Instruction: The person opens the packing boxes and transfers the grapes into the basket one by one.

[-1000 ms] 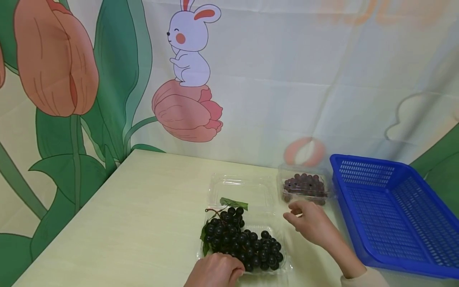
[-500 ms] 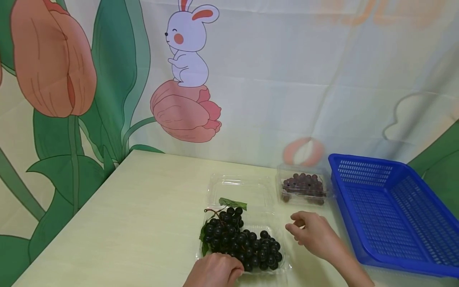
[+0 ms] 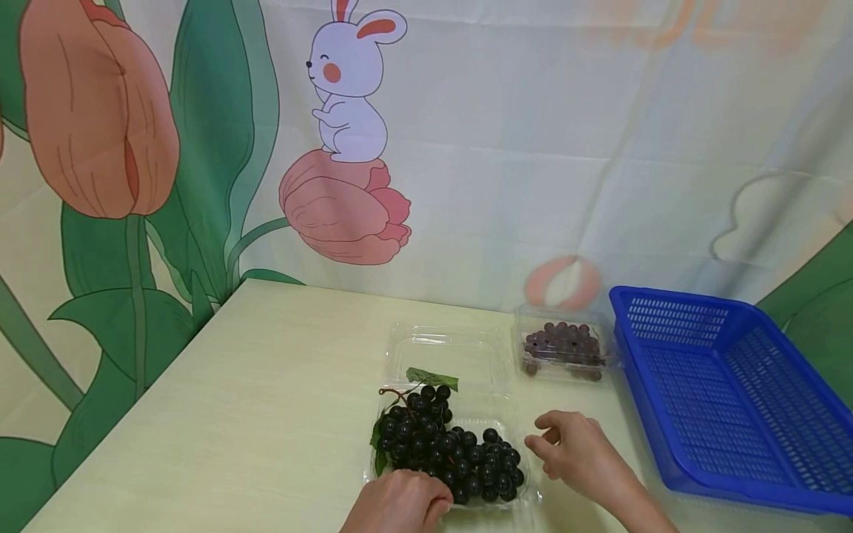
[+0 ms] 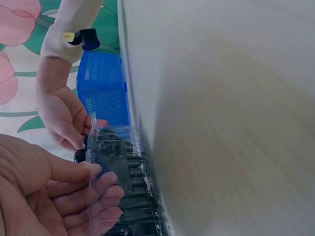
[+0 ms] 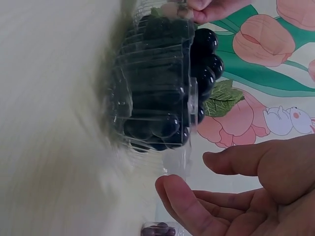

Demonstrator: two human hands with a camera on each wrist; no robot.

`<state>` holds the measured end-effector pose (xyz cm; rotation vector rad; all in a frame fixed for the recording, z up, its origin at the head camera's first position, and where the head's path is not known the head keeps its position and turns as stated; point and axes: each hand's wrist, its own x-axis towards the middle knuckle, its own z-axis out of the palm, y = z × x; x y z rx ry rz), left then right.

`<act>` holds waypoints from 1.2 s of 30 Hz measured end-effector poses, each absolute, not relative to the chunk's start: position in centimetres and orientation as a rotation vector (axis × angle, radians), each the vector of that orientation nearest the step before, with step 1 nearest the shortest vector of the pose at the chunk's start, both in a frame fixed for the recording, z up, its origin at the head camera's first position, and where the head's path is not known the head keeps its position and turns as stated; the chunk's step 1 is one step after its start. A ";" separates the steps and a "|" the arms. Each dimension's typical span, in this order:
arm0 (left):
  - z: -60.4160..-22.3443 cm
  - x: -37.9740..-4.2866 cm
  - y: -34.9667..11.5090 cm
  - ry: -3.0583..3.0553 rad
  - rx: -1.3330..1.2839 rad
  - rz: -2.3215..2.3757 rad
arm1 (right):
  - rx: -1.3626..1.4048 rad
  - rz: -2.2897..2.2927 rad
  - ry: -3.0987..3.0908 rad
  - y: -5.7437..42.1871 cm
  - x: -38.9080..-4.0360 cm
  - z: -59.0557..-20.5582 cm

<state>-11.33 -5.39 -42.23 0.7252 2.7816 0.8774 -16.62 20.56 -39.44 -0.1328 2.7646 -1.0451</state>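
Observation:
Dark black grapes (image 3: 460, 463) fill a clear plastic clamshell box (image 3: 533, 494), whose lid (image 3: 448, 354) lies folded back behind it. My left hand (image 3: 398, 503) pinches the box's near rim between thumb and fingers; the left wrist view shows the thumb (image 4: 74, 169) inside and fingers along the clear wall. Just right of the box, my right hand (image 3: 578, 453) is held with thumb and fingers apart, nothing between them. In the right wrist view its fingertips (image 5: 177, 194) are close to the box's side. A green leaf (image 3: 433, 379) and a stem rise at the bunch's back.
Behind the right hand stands a second clear box (image 3: 566, 348) with reddish-purple grapes. A blue perforated plastic basket (image 3: 669, 451) takes up the table's right side. A printed cloth (image 3: 500, 185) with tulips and a rabbit hangs behind the pale table (image 3: 233, 414).
My right hand has drawn back from near the second box, moving toward me alongside the box of black grapes. My left hand keeps its pinch on the rim.

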 end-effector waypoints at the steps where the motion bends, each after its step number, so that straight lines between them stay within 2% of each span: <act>1: -42.2 -11.3 -5.4 2.780 0.724 0.877 | -0.127 -1.044 2.765 20.5 -16.6 -39.5; 36: -42.1 -11.3 -5.7 2.670 0.600 1.121 | -0.085 -1.092 2.707 19.0 -16.2 -40.4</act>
